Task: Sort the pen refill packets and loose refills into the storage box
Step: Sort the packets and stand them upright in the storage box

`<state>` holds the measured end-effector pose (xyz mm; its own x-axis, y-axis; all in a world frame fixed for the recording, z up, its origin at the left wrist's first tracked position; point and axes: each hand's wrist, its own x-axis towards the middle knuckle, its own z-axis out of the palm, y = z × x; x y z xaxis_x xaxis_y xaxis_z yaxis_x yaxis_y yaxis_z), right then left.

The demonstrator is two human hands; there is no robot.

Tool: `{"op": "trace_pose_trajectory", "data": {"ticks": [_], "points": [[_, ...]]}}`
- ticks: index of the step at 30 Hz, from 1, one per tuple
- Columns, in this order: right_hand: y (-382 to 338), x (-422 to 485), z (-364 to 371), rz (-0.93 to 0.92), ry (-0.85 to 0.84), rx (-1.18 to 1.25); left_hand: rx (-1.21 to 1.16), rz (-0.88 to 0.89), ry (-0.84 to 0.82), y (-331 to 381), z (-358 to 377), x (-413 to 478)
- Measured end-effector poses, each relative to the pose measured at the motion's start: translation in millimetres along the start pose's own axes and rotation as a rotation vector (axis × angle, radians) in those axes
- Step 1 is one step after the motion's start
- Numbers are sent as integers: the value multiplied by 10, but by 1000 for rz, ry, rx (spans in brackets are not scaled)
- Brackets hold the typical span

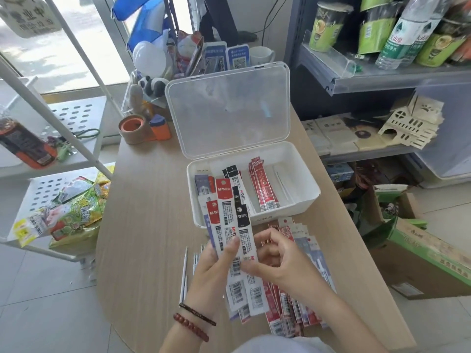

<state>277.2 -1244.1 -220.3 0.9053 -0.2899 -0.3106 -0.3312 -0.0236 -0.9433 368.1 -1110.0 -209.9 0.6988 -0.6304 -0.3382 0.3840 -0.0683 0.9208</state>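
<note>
Left hand [216, 266] grips a fan of refill packets [224, 197] over the storage box [303, 202] near edge. Right hand [277, 261] pinches the fan's lower part. Loose refills [184, 273] lie on the bench [142, 200], left of both hands.

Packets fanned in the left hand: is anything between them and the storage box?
Nothing visible does. The lid stands open behind the storage box, and the packets in the left hand are at its near rim. Red packets lie inside.
</note>
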Motion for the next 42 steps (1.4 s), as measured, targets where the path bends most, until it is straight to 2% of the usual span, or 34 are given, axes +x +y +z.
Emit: {"op": "trace_pose_trajectory", "data": {"ticks": [9, 12, 18, 23, 27, 32, 37, 42], "points": [[-212, 489, -163, -18, 113, -30, 178, 108, 73, 300, -75, 485], [-274, 716, -173, -75, 161, -88, 192, 138, 108, 346, -112, 715], [-400, 1295, -307, -111, 300, 15, 225, 136, 230, 353, -243, 1056], [-196, 1539, -322, -77, 334, -192, 249, 141, 274, 298, -272, 1089], [-90, 1569, -284, -113, 354, -349, 159, 123, 367, 281, -298, 1055], [-51, 1589, -223, -57, 367, -473, 84, 72, 386, 284, -312, 1071], [-28, 1591, -244, -38, 397, -514, 125, 69, 381, 257, -347, 1100], [-73, 1578, -233, -188, 474, -449, 184, 46, 382, 224, -363, 1143]]}}
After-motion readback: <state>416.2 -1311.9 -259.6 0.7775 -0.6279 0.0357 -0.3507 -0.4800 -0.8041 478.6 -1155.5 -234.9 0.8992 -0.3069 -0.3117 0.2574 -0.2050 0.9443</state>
